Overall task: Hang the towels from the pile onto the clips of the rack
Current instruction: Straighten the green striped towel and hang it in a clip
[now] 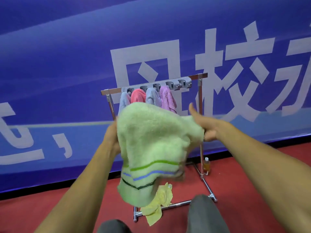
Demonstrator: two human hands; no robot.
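– Holding it up with both hands now: the left hand [110, 137] has the left edge of the green towel [156, 145], its fingers lost behind the cloth.

– And the right hand [204, 127]?

– Fingers curled into the right edge, thumb sticking up. The towel hangs between the two, striped end down, in front of the rack [200, 98].

– What's on the rack?

– A grey strip of clips [176, 84] under the top bar. Four towels hang side by side from it: pale blue towel [123, 102], pink towel [138, 96], grey towel [152, 98], purple towel [166, 100]. The clip at the right end shows bare.

– Anything below?

– A yellow towel [159, 203] lies crumpled across the rack's bottom bar and onto the red floor [252, 174]. A small bottle [206, 165] stands just beside the right post. Behind it all, a blue banner [67, 64] with big white lettering. The person's knees [203, 214] poke in at the bottom.
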